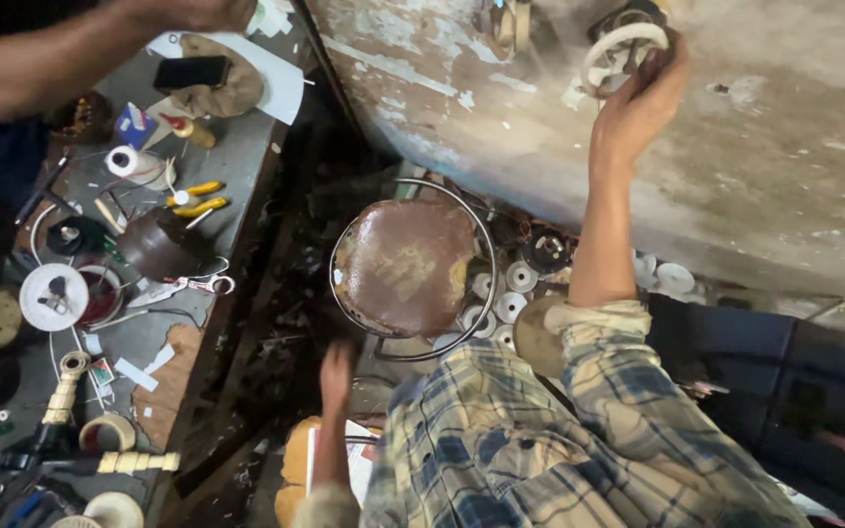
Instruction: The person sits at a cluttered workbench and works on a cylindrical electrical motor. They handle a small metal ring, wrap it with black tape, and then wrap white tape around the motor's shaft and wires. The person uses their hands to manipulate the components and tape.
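Item: your right hand [638, 103], fingers closed on white ring [623, 49] at one o'clock; left hand [336, 376] blurred, fingers' state unclear; a slip would likely drop the ring onto the stool [405, 266].

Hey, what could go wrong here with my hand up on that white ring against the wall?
1. The right hand reaches high to the white ring on the worn wall; if the grip slips, the ring could drop onto the spools below.
2. The left hand hangs free beside the round stool, so nothing steadies the body; a lean might tip it.
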Demonstrator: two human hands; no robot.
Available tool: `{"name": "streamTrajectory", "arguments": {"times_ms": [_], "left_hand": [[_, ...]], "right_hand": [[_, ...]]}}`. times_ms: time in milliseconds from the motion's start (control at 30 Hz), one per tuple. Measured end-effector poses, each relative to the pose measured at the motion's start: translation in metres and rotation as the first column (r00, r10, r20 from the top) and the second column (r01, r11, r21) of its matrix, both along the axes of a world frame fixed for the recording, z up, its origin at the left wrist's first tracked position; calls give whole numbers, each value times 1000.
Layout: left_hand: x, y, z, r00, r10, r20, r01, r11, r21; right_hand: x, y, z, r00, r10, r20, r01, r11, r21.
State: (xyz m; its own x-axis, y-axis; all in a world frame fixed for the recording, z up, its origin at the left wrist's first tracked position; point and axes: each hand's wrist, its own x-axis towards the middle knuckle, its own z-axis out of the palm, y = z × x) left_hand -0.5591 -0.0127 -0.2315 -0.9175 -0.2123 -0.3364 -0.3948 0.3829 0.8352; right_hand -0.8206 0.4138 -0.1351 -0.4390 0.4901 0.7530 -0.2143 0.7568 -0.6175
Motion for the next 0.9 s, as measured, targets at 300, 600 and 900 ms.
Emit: {"name": "streamTrajectory", "arguments": {"times_ms": [300, 600, 900], "left_hand": [[-256, 244, 118, 729, -371, -575, 534, 834, 140], [-332, 355, 156, 702, -431, -567, 485, 872, -61], [-326, 354, 154, 625, -454, -635, 513, 852, -104]], "right_hand": [[65, -7, 4, 994, -91, -56, 58, 900, -432], [108, 7, -2, 988, -119, -97, 52, 854, -518], [99, 13, -2, 983, -169, -71, 125, 903, -411]]}}
